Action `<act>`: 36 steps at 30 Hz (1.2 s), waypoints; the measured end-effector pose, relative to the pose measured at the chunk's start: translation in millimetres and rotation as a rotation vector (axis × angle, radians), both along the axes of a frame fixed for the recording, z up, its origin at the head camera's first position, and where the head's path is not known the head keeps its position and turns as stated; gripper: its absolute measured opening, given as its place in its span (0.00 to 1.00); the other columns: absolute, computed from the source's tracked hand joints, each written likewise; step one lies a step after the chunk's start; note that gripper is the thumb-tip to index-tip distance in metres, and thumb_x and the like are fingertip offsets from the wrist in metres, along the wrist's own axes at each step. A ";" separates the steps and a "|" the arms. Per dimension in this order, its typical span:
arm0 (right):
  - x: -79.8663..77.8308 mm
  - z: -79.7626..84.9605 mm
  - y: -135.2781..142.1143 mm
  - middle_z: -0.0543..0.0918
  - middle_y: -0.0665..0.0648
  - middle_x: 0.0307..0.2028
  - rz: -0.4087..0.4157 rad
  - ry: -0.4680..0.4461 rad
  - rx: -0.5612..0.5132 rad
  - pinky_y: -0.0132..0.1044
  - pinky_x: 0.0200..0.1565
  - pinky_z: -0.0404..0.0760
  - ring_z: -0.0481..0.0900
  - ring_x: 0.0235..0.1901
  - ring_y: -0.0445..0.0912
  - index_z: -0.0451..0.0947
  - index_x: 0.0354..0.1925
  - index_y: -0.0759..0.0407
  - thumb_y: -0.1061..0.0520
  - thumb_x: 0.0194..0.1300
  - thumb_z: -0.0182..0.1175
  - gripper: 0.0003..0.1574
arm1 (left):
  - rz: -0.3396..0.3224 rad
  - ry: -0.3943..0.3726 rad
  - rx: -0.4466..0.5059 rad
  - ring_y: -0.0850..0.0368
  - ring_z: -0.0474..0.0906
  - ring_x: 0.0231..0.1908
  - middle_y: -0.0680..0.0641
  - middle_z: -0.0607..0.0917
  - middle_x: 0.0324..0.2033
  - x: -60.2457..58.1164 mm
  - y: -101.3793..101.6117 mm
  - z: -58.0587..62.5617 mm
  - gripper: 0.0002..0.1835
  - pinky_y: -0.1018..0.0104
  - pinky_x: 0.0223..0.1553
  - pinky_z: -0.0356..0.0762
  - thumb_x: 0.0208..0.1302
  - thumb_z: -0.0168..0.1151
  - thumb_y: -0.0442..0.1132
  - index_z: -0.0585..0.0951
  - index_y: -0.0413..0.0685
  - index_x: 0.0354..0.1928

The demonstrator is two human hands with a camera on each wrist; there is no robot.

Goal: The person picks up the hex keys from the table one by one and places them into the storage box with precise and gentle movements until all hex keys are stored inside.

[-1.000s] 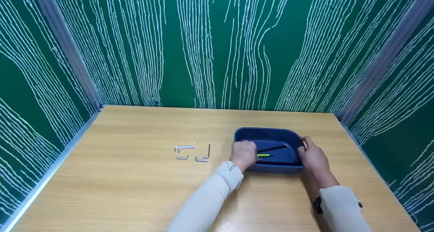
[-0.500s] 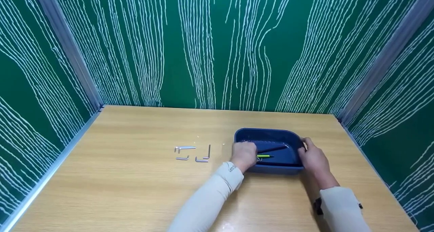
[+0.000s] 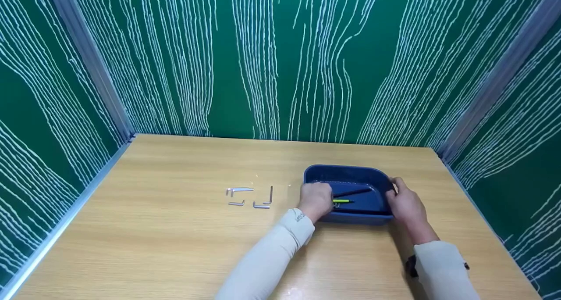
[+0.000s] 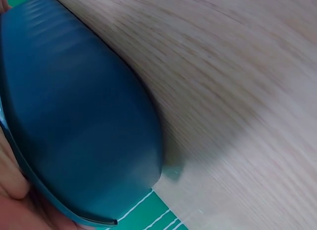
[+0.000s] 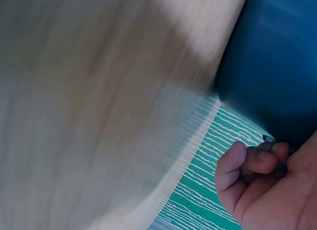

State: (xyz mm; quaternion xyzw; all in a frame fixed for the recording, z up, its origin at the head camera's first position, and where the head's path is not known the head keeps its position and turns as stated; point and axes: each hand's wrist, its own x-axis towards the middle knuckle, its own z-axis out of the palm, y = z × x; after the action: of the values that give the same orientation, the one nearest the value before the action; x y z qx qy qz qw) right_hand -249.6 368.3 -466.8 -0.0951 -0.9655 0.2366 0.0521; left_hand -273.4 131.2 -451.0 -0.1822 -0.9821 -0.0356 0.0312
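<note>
A dark blue bin [image 3: 350, 220] sits on the right half of the wooden table, open side up. My left hand [image 3: 316, 200] holds its left end at the rim, knuckles up; the left wrist view shows fingers [image 4: 12, 175] along the rim beside the bin's outer wall [image 4: 84, 106]. My right hand [image 3: 407, 205] grips the right end, thumb over the rim and the other fingers [image 5: 230, 168] curled outside. Inside lie a slim yellow-green tool [image 3: 342, 201] with a dark tip and a long dark bar [image 3: 353, 192]. My left hand hides part of the interior.
Left of the bin, several L-shaped hex keys lie on the table [image 3: 175, 243], among them an upright-pointing hex key [image 3: 271, 194] and a short hex key [image 3: 236, 203]. Green walls [image 3: 285, 72] with white wavy lines enclose the back and sides.
Both hands stay at the two ends of the bin. The head view shifts very slightly; nothing on the table has moved.
</note>
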 end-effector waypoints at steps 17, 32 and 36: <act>-0.3 2.6 0.1 0.61 0.73 0.58 0.000 -0.065 -0.056 0.55 0.44 0.67 0.68 0.45 0.60 0.47 0.65 0.54 0.49 0.66 0.35 0.30 | -0.113 -0.011 0.428 0.68 0.70 0.27 0.64 0.79 0.23 2.7 -15.2 -9.0 0.08 0.71 0.32 0.64 0.44 0.65 0.54 0.81 0.66 0.28; -0.5 0.5 -1.3 0.70 0.70 0.48 0.006 -0.039 -0.033 0.48 0.35 0.67 0.69 0.37 0.57 0.50 0.63 0.54 0.49 0.66 0.36 0.29 | -0.293 0.119 0.809 0.65 0.71 0.38 0.61 0.79 0.34 4.7 -44.7 -18.2 0.13 0.75 0.38 0.68 0.47 0.61 0.56 0.77 0.68 0.36; -0.2 1.2 -0.8 0.67 0.71 0.52 0.005 -0.052 -0.042 0.50 0.38 0.68 0.68 0.39 0.57 0.49 0.64 0.54 0.49 0.66 0.35 0.29 | -0.308 0.137 0.817 0.67 0.70 0.37 0.61 0.79 0.33 6.4 -51.9 -14.5 0.12 0.75 0.37 0.69 0.47 0.61 0.56 0.77 0.68 0.36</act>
State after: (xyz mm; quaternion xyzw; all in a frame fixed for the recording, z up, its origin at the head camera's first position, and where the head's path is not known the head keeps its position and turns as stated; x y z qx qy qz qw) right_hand -249.8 367.5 -465.5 -0.0998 -0.9616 0.2545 0.0245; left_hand -267.1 79.4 -465.6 -0.3013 -0.8444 -0.4130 0.1602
